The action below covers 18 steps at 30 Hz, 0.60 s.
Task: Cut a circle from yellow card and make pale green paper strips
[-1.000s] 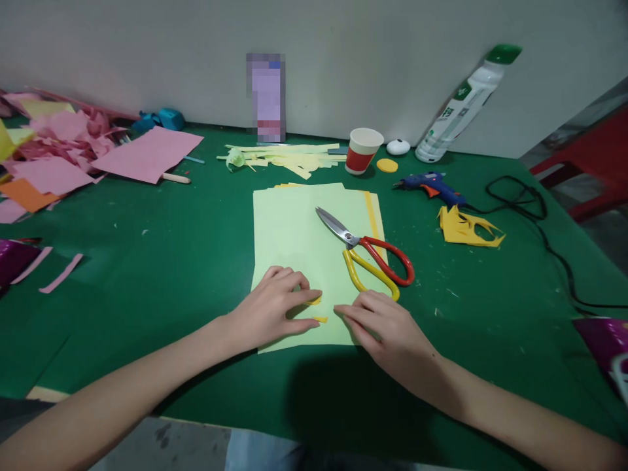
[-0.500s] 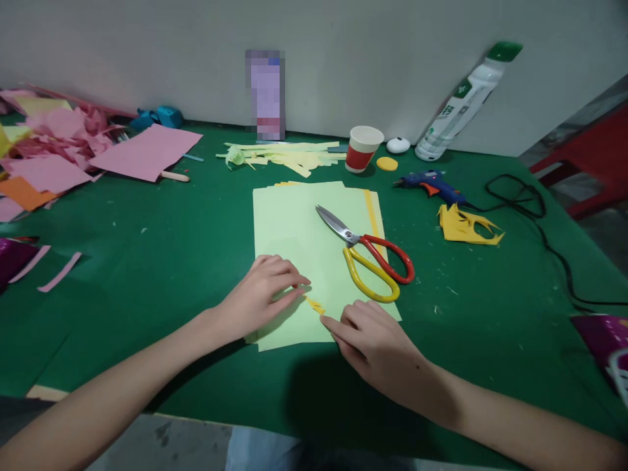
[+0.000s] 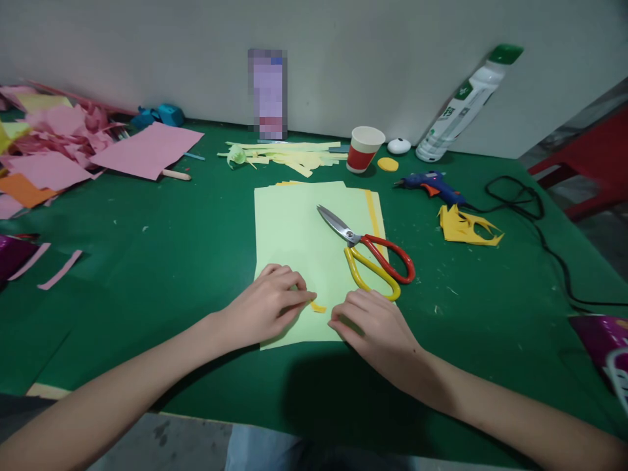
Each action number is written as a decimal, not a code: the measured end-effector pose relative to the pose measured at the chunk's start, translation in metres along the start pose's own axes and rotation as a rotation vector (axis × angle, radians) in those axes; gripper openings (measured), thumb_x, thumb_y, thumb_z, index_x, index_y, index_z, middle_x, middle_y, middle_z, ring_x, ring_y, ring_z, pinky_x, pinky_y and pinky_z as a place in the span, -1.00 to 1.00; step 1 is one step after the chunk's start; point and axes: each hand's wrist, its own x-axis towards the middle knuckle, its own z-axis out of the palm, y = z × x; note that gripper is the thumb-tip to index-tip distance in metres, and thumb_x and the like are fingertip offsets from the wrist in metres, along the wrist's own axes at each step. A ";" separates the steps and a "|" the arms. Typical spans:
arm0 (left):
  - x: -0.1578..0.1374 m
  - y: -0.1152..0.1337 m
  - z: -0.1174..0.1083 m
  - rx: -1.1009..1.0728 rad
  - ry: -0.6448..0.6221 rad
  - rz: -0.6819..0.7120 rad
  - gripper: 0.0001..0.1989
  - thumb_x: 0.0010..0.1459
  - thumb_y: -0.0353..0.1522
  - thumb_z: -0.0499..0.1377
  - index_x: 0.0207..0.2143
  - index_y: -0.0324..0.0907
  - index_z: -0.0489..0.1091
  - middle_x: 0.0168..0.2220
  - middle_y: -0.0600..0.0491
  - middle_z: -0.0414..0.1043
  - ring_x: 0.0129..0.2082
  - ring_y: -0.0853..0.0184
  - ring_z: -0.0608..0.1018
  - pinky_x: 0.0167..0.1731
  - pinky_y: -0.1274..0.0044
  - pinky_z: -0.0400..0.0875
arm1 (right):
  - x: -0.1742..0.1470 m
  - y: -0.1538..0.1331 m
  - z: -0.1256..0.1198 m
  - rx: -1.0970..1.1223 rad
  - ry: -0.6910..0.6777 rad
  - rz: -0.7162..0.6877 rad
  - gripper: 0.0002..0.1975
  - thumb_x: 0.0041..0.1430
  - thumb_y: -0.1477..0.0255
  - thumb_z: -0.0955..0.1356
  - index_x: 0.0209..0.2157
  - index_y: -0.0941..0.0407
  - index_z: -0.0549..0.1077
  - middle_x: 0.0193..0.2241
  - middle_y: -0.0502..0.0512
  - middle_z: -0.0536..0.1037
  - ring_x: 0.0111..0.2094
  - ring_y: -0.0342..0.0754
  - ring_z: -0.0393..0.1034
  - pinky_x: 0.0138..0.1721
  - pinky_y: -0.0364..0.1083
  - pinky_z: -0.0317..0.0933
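Observation:
My left hand [image 3: 275, 302] rests over the light green paper sheets [image 3: 294, 229], thumb and forefinger closed at the upper end of a small, thin yellow paper strip [image 3: 318, 309]. The strip's free end curves to the right on the top sheet. Just right of that end, my right hand [image 3: 375, 327] has its fingers curled in and their tips together, with nothing visible in them. Scissors [image 3: 349, 237] with one red and one yellow handle lie across the sheets above my right hand, which partly overlaps the yellow handle in view.
Behind the sheets are pale paper strips [image 3: 289, 157], a paper cup [image 3: 363, 154] and a yellow disc [image 3: 388, 164]. A blue glue gun [image 3: 434, 186], yellow paper scrap [image 3: 466, 227] and white bottle [image 3: 464, 108] stand or lie right. Pink paper [image 3: 152, 150] is heaped left.
My left hand has shifted slightly right and down, its fingertips now on the strip's end. My right forefinger has drawn back from the strip and curled in. The strip's lower end now lies flatter.

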 end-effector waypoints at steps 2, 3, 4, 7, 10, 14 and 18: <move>0.000 0.002 0.001 -0.016 -0.013 0.017 -0.72 0.18 -0.46 -0.04 -0.14 -0.15 0.41 -0.32 0.02 0.37 -0.30 0.33 0.37 -0.20 0.41 0.15 | 0.003 0.000 0.003 -0.002 0.014 -0.002 -0.91 0.04 0.51 0.35 -0.53 0.13 0.40 -0.57 -0.04 0.42 -0.49 -0.14 0.23 -0.41 -0.15 0.02; 0.000 0.002 0.001 -0.021 -0.016 0.020 -0.71 0.18 -0.47 -0.04 -0.13 -0.16 0.40 -0.32 0.01 0.37 -0.30 0.32 0.37 -0.20 0.41 0.15 | 0.005 0.000 0.003 -0.003 0.020 -0.003 -0.91 0.04 0.51 0.35 -0.52 0.14 0.39 -0.57 -0.04 0.42 -0.49 -0.14 0.24 -0.41 -0.15 0.02; 0.000 0.002 0.000 -0.025 -0.014 0.018 -0.71 0.18 -0.48 -0.05 -0.13 -0.18 0.39 -0.32 0.01 0.37 -0.29 0.32 0.37 -0.20 0.41 0.15 | 0.006 0.000 0.003 -0.005 0.023 -0.004 -0.91 0.04 0.51 0.35 -0.52 0.14 0.39 -0.57 -0.04 0.42 -0.49 -0.14 0.24 -0.41 -0.15 0.03; 0.000 0.001 -0.002 -0.008 0.033 -0.018 -0.72 0.18 -0.48 -0.05 -0.13 -0.23 0.38 -0.32 -0.01 0.38 -0.28 0.31 0.37 -0.21 0.41 0.16 | 0.007 0.002 -0.004 -0.009 0.027 0.002 -0.92 0.05 0.51 0.34 -0.51 0.14 0.39 -0.56 -0.04 0.43 -0.49 -0.15 0.24 -0.43 -0.15 0.02; -0.001 0.000 -0.004 0.044 0.082 -0.060 -0.74 0.19 -0.44 -0.04 -0.20 -0.21 0.42 -0.36 0.00 0.39 -0.31 0.30 0.37 -0.24 0.41 0.16 | 0.005 0.005 -0.011 -0.017 -0.015 0.035 -0.93 0.04 0.50 0.36 -0.50 0.14 0.39 -0.54 -0.04 0.43 -0.47 -0.14 0.26 -0.43 -0.16 0.02; -0.002 0.001 -0.003 0.057 0.062 -0.051 -0.76 0.17 -0.43 -0.02 -0.25 -0.19 0.45 -0.40 0.03 0.41 -0.35 0.32 0.38 -0.25 0.40 0.14 | 0.004 0.006 -0.010 -0.020 -0.065 0.056 -0.92 0.00 0.47 0.38 -0.51 0.13 0.39 -0.55 -0.05 0.41 -0.48 -0.15 0.26 -0.45 -0.16 0.00; -0.003 0.002 -0.001 0.028 0.023 -0.023 -0.75 0.16 -0.46 -0.01 -0.22 -0.15 0.45 -0.38 0.05 0.41 -0.34 0.33 0.38 -0.26 0.41 0.14 | 0.010 0.002 -0.002 -0.004 -0.059 0.043 -0.90 0.05 0.45 0.35 -0.52 0.13 0.39 -0.55 -0.03 0.42 -0.48 -0.14 0.25 -0.44 -0.14 0.01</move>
